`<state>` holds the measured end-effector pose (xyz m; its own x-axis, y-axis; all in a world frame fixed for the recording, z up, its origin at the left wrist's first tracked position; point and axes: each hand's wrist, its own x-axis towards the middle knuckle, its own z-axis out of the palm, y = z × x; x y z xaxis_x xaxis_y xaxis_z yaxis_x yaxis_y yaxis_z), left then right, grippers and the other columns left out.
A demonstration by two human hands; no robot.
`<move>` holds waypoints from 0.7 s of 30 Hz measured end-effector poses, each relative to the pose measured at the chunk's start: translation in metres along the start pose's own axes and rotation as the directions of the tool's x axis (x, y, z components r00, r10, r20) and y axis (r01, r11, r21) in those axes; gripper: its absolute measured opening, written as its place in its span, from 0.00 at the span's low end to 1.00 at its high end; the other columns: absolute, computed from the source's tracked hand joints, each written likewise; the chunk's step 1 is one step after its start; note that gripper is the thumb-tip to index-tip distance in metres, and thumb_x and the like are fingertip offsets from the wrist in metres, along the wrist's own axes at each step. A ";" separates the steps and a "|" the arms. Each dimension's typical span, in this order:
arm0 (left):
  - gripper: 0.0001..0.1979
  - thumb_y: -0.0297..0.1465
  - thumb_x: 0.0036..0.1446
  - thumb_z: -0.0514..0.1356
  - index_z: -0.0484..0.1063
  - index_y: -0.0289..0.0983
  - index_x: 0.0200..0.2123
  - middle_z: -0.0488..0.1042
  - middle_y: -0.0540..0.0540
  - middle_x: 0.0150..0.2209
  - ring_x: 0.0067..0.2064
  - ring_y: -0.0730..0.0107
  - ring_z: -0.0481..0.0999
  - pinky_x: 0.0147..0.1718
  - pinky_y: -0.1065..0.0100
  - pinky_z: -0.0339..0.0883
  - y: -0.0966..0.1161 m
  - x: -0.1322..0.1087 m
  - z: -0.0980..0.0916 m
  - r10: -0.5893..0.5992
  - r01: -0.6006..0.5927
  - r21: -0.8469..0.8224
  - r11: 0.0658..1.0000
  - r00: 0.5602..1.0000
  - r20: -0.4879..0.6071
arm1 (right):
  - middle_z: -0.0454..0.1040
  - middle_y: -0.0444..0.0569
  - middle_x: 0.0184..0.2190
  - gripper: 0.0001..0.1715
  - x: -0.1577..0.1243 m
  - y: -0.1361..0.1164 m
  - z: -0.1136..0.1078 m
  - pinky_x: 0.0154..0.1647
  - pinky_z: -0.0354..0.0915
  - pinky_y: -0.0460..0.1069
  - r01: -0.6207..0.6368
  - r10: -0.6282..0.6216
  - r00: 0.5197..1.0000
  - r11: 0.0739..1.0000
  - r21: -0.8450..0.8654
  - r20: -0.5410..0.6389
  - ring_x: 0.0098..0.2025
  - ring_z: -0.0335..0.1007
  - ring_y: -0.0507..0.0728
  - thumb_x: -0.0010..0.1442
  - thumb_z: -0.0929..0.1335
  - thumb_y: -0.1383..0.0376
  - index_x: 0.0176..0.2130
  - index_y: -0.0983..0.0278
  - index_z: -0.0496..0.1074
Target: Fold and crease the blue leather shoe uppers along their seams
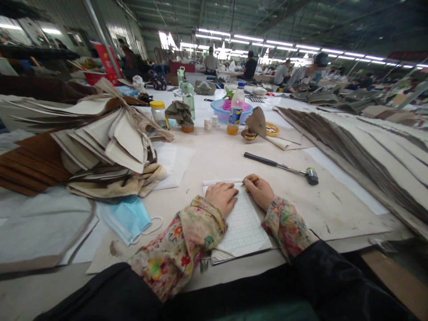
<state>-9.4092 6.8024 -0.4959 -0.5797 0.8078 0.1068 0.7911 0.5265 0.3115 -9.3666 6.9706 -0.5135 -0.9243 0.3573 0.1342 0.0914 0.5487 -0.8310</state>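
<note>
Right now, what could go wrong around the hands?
The black-handled hammer lies just beyond the right hand and its yellow pencil, so a careless sideways reach might knock it. The left hand rests on the grid-ruled notebook, with the floral sleeve against it, near the edge of the paper-covered table; dragging that arm could shift the notebook.

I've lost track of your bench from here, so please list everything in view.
Grid notepad: one, white, under both hands.
Pencil: one, yellow, at the notepad's top edge.
Hammer: one, black handle, metal head, right of the notepad.
Face mask: one, pale blue, left of the notepad.
Fabric panel stacks: two, beige and brown, either side of the hands.
Plastic bottle: one, yellow label, beyond the hammer.
Basin: one, blue, behind the bottle.
Co-workers: several, in the distance.
Left hand: flat on the notepad.
Right hand: holding the pencil.
</note>
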 end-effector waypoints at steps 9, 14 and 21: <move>0.14 0.35 0.57 0.50 0.67 0.44 0.46 0.66 0.50 0.53 0.54 0.61 0.61 0.49 0.54 0.58 -0.001 0.000 0.004 0.007 -0.007 0.010 1.000 1.000 -0.030 | 0.66 0.41 0.21 0.14 0.001 0.004 0.000 0.32 0.57 0.48 0.000 0.000 1.000 1.000 0.019 0.001 0.26 0.60 0.51 0.54 0.60 0.55 0.29 0.63 0.65; 0.14 0.35 0.57 0.50 0.67 0.44 0.46 0.66 0.50 0.53 0.53 0.61 0.61 0.48 0.53 0.59 -0.001 0.000 0.003 0.017 -0.017 0.012 1.000 1.000 -0.017 | 0.65 0.41 0.21 0.14 0.002 0.007 0.001 0.29 0.57 0.47 -0.022 0.022 1.000 0.997 0.068 0.001 0.24 0.60 0.50 0.53 0.60 0.55 0.29 0.63 0.65; 0.14 0.35 0.57 0.51 0.67 0.44 0.46 0.66 0.51 0.53 0.53 0.60 0.61 0.48 0.53 0.59 -0.001 0.000 0.002 0.003 -0.003 0.012 1.000 1.000 -0.021 | 0.67 0.42 0.22 0.16 0.003 0.008 0.001 0.28 0.57 0.47 -0.035 0.035 0.999 0.994 0.105 0.000 0.24 0.59 0.50 0.54 0.60 0.53 0.30 0.63 0.64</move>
<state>-9.4092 6.8027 -0.4981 -0.5811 0.8037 0.1277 0.7951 0.5271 0.3000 -9.3690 6.9759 -0.5203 -0.9204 0.3765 0.1055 0.0839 0.4536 -0.8872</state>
